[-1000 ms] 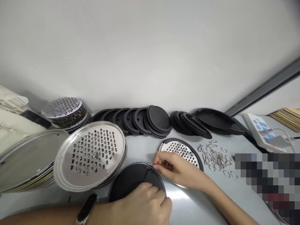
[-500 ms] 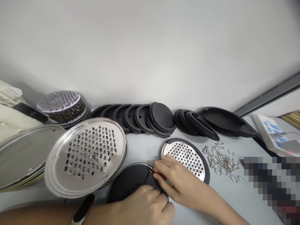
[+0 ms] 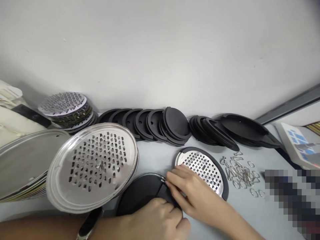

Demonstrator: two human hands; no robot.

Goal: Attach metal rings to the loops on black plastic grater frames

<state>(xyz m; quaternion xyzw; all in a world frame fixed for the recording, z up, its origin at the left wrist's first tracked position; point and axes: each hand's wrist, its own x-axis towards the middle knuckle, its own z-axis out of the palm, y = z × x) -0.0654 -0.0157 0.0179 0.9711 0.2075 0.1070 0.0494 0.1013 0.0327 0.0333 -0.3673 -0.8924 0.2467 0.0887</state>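
A round black disc [image 3: 135, 196] with a thin pale rim lies at the front middle of the table. Over its near right part my left hand [image 3: 162, 218] is closed, its fingers curled down and mostly hidden; it appears to hold the disc's edge. A dark wristband [image 3: 90, 221] is on that wrist. My right hand [image 3: 190, 190] pinches at the disc's far right rim, where a small shiny metal clip [image 3: 163, 179] shows beside the fingertips. Behind that hand sits a round metal grater plate [image 3: 202, 166] in a black holder, partly covered by the hand.
A large grater plate [image 3: 92, 166] tops a stack at left, beside a stack of plain metal plates [image 3: 22, 160]. Spiked discs [image 3: 65, 105] are piled behind. Black round holders [image 3: 176, 123] line the wall. Loose metal rings and clips [image 3: 243, 175] lie at right, near a white box [image 3: 295, 143].
The view has shifted slightly, so most things sit a little farther right. Both hands stay at the black disc; the right fingertips have moved slightly off the metal clip, showing more of it.
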